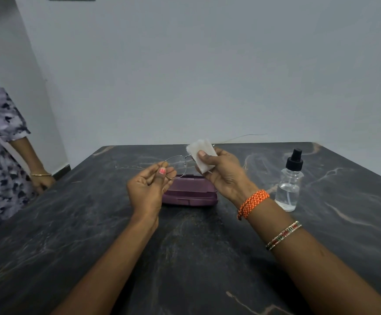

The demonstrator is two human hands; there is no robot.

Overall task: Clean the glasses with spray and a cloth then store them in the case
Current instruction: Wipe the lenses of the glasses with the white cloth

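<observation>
No writing can be read on any object. Your left hand [149,186] pinches the thin-framed glasses [176,167] by one lens rim, raised over the closed purple case [190,196]. Your right hand [224,172] presses the white cloth [202,155] on the other lens. The spray bottle [289,184] stands at 3 o'clock from the case on the dark table [185,258].

Dark marble-patterned table [94,235]: fills the lower view, pale veins across its surface. Grey wall [207,76]: directly behind the table's far edge. Bystander in patterned garment [1,137]: at the table's left edge, one hand resting on it.
</observation>
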